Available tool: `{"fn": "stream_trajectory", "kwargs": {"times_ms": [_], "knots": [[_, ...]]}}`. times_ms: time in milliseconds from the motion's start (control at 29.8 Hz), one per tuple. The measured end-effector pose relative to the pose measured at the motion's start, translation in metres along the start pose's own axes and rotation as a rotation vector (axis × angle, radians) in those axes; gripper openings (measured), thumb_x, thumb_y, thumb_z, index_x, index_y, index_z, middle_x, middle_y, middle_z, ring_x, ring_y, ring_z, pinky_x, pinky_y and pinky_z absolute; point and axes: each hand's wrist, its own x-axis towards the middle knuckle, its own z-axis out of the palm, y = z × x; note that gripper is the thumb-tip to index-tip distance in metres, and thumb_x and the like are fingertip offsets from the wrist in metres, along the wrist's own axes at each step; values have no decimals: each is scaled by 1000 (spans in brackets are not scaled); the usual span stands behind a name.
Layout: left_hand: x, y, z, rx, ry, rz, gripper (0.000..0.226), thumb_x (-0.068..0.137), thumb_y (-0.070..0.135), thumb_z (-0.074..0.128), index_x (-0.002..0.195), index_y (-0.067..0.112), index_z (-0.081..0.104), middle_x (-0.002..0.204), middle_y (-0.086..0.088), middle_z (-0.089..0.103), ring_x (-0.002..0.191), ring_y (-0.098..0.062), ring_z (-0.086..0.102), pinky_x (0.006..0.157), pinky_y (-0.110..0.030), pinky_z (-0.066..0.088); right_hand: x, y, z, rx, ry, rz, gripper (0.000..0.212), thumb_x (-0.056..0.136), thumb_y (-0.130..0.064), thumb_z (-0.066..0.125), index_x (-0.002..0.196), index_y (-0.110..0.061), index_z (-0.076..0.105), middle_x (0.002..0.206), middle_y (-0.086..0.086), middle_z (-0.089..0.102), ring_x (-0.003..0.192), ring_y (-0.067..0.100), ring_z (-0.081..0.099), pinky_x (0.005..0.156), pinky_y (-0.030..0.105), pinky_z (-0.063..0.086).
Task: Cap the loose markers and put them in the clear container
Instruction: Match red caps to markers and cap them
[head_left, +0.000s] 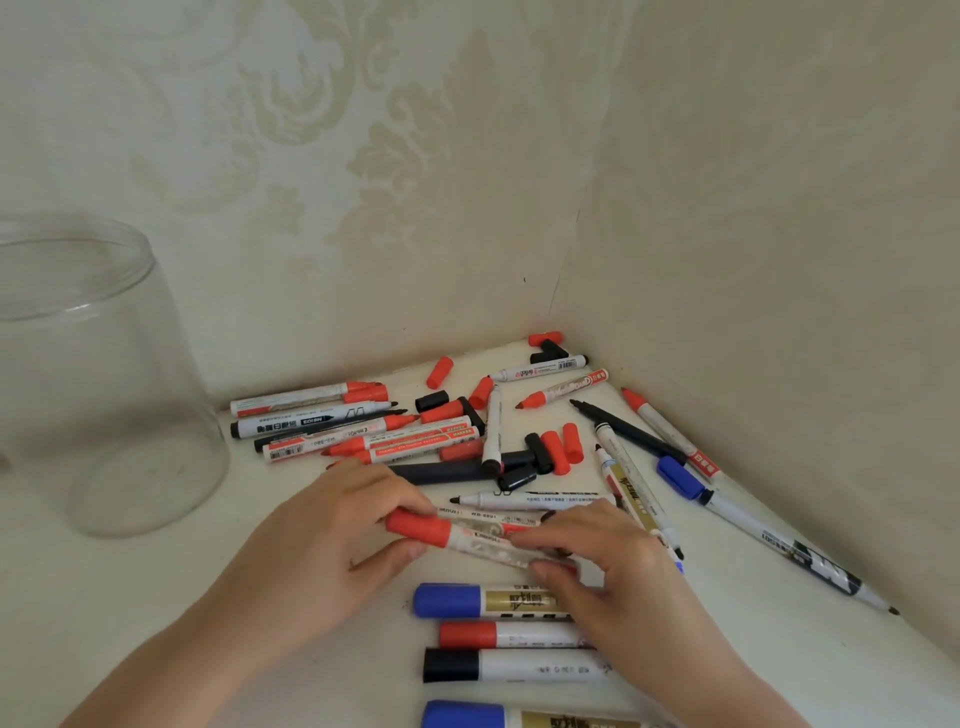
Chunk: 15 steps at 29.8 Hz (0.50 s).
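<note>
Both hands hold one red marker just above the table. My left hand grips its red cap end; my right hand grips the white barrel. The cap sits on the marker. A pile of loose markers, uncapped and capped, lies behind my hands, with several loose red caps and black caps among them. The clear container stands upright and empty at the left. Capped markers lie in a row below my hands.
The white table meets patterned walls at the back and right, forming a corner. Long thin markers lie along the right wall. A blue cap sits near them.
</note>
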Motion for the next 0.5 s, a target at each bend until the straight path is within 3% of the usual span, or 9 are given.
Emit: {"fn": "stream_trajectory", "kwargs": {"times_ms": [134,335,436,503], "knots": [[0,-11,2,16,-77,-9,24,65,61,44,80,46,55,97,29,44,91,1,48,73,-29,49,0,6,3,-2,-9,-14,27,78,-17,69,97,-36,70,81,-33,59,94,-2,54,81,11,41],[0,-12,-1,-26,-79,-56,48,60,89,26,78,52,52,105,32,39,102,5,42,79,-17,42,1,7,-5,12,92,43,28,80,-10,68,88,-36,71,84,-30,62,96,-5,53,84,4,37],[2,-5,4,-7,-135,-26,35,68,78,29,85,54,47,103,32,43,103,6,39,84,-18,42,4,9,-17,-23,144,174,34,83,-14,63,84,-48,62,84,-29,60,92,-7,52,76,0,35],[2,-1,7,-2,-181,-23,23,72,67,31,87,54,44,96,32,46,104,8,35,84,-14,39,8,11,-24,-79,111,259,27,85,-18,61,89,-45,62,89,-28,57,88,-6,52,72,-1,34]]}}
